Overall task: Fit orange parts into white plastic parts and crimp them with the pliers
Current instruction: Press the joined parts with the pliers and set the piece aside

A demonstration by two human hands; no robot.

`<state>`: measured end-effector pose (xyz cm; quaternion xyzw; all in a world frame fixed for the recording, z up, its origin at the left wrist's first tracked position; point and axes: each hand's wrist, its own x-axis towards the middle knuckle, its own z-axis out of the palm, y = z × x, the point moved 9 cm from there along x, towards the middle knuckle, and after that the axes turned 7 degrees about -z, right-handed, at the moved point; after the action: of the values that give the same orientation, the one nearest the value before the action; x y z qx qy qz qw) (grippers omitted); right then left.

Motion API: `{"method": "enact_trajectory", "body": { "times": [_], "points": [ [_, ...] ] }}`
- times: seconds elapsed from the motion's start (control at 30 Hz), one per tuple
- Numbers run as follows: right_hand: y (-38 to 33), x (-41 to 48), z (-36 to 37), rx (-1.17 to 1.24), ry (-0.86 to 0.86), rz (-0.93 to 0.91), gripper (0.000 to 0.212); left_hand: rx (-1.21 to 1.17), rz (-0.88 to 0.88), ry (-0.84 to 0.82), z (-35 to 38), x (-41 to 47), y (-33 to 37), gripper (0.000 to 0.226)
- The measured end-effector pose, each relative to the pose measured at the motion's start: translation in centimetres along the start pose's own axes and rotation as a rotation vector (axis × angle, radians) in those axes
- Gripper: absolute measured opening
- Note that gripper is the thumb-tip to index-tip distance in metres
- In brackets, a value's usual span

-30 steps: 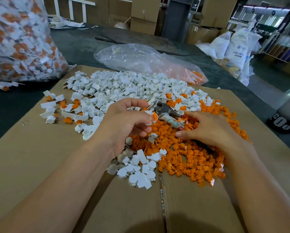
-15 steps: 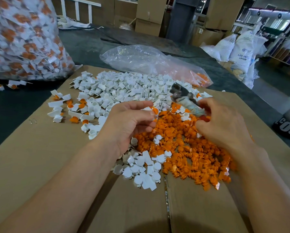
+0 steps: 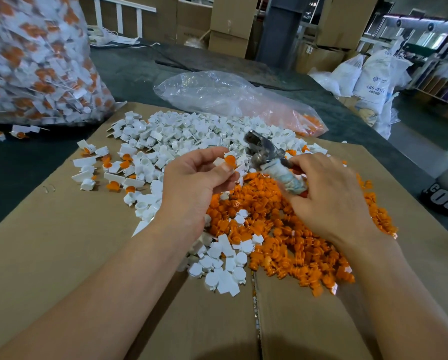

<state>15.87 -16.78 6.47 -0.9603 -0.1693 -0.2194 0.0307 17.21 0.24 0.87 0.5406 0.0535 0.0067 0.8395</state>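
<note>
Note the left hand [image 3: 194, 183] raised above the piles, pinching a small white plastic part with a round orange insert [image 3: 229, 161] between thumb and fingertips [image 3: 219, 152]. Note the right hand [image 3: 329, 201] curled round the tape-wrapped handles of the grey metal pliers [image 3: 265, 152], tool head just beside the pinched part, not yet on it. Cannot tell the jaw opening from the blurred head.

Judged step: bringing the pliers onto the part for crimping.

Probable faults and causes:
- Crimping with the insert tilted or half-seated: likely to crack the white shell or leave a loose joint. Check seating first.
- Closing the jaws close to the fingertips: risk of a nipped finger, given so little part exposed beyond the pinch.
- Relaxing the pinch under jaw pressure: likely to drop the part into the heap of loose orange plastic parts [image 3: 295, 242] or the heap of white plastic parts [image 3: 186, 136] on the brown cardboard sheet [image 3: 61, 242], mixing uncrimped work with raw stock.
- Biting off-centre: likely to twist the part out of the grip.
</note>
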Motion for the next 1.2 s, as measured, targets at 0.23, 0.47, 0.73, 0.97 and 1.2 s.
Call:
{"method": "enact_trajectory", "body": {
  "times": [0.23, 0.47, 0.73, 0.97, 1.2],
  "points": [
    [-1.2, -0.2, 0.7, 0.041, -0.046, -0.058, 0.048, -0.004, 0.073, -0.005, 0.1, -0.1, 0.6, 0.024],
    [-1.2, -0.3, 1.6, 0.109, -0.086, -0.066, 0.045, 0.022, 0.113, -0.041, 0.5, -0.3, 0.8, 0.023],
    [-1.7, -0.3, 1.6, 0.106, -0.104, -0.094, 0.028, -0.018, 0.094, -0.036, 0.4, -0.3, 0.8, 0.018],
    [-2.0, -0.4, 1.7, 0.192, -0.137, -0.098, 0.017, 0.034, 0.09, -0.032, 0.4, -0.3, 0.8, 0.017],
    [-2.2, -0.3, 2.0, 0.281, -0.164, -0.087, 0.015, 0.076, 0.1, -0.02, 0.3, -0.3, 0.9, 0.022]
  ]
}}
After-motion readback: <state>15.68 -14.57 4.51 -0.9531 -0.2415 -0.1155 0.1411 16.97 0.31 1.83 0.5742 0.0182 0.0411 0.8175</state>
